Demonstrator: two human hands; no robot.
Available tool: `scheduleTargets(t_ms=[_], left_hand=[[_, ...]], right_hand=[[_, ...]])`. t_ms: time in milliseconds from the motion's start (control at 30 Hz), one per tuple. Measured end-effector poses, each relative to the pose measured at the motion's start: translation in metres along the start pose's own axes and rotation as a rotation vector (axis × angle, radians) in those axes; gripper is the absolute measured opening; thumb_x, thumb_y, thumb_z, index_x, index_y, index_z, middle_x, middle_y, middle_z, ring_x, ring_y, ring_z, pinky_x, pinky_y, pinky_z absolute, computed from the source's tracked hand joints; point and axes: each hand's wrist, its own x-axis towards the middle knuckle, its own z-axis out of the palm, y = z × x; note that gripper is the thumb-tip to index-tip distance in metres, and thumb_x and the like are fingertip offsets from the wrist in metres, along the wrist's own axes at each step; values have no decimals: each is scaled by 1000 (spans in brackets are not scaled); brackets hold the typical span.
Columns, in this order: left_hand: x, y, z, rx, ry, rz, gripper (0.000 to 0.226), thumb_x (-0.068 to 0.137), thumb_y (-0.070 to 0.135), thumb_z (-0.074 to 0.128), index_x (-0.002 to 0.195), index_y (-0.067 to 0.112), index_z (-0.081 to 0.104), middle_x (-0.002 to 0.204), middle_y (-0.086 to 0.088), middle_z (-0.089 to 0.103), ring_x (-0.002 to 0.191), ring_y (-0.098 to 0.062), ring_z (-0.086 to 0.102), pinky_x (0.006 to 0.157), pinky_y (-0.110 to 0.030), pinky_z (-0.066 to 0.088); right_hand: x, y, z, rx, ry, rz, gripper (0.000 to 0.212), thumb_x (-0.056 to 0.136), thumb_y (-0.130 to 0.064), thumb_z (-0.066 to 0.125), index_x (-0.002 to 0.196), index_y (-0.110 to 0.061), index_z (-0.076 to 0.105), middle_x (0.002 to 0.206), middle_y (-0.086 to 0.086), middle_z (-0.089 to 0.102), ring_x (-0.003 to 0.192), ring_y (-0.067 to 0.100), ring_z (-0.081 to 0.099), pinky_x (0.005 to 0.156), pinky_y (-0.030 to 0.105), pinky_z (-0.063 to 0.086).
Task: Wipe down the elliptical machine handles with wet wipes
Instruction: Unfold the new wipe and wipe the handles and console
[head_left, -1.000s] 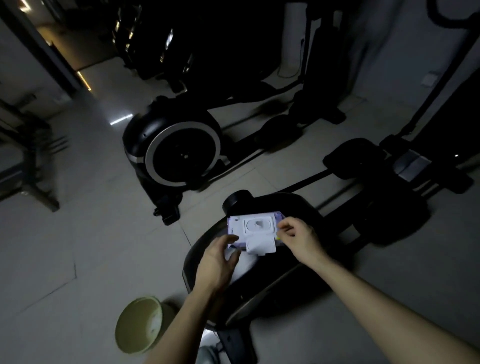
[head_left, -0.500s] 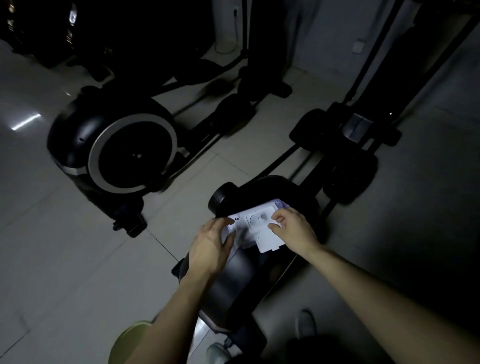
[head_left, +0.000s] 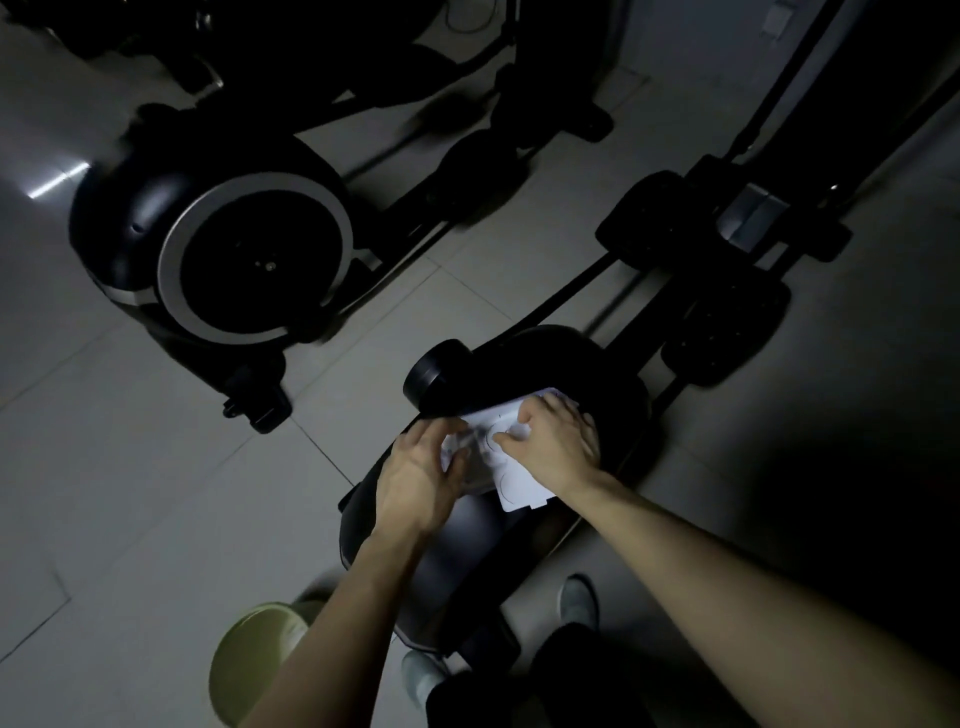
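Note:
A white wet-wipe pack (head_left: 514, 480) with its flip lid hanging open lies on the black flywheel housing (head_left: 540, 364) of the near elliptical machine. My left hand (head_left: 423, 478) grips the pack's left end. My right hand (head_left: 550, 447) rests on top of the pack, fingertips pinched at the round opening. The room is dim; whether a wipe is between my fingers cannot be told. The machine's handles are out of view; only dark uprights (head_left: 774, 98) rise at the upper right.
A second elliptical with a silver-ringed flywheel (head_left: 254, 260) stands to the left on the tiled floor. Black pedals (head_left: 722, 322) lie to the right. A pale green bin (head_left: 260, 660) sits by my feet (head_left: 576, 597) at the bottom.
My view has swung down and right. Both hands have closed in on the pack; my right hand slid from its right edge onto the top opening.

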Motion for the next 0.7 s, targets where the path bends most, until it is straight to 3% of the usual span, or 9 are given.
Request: scheduleTargets(t_ms=[133,267,433,567,700], left_hand=[[5,2,4,-38,27,-16,47,83,53,33,114,31,60,116,4,59,106,-23,54,89,-41,49],[7,3,6,-16,19,-21,48,84,55,31,113,30,61,116,4,60,105,-23,54,85,-40,50],[15,7,19,-2,-8,-5,22,89,38,55,109,31,62,109,5,62,94,-25,58,80,-42,51],[21,19,28,85,-52,14,22,91,34,58,112,30,62,110,3,61,97,-26,55,79,-41,50],[29,26,38,246,-110,-9,24,93,41,53,113,33,62,111,3,60,100,-26,55,81,-38,47]], right_hand=[[4,-2,4,-58,3,-41,28,81,-46,61,94,-21,59,110,-1,62,115,23,54,96,41,39],[3,10,-3,120,49,29,12,81,-31,62,76,-22,56,95,-2,65,98,24,61,82,36,44],[7,28,-16,391,-97,194,16,83,-29,70,73,-19,62,66,-7,62,70,19,62,59,22,45],[11,38,-14,487,-152,227,14,83,-21,67,70,-24,63,69,-6,65,72,20,65,73,42,58],[16,45,-14,513,-197,218,18,84,-20,68,68,-24,61,66,-6,62,68,16,60,73,38,56]])
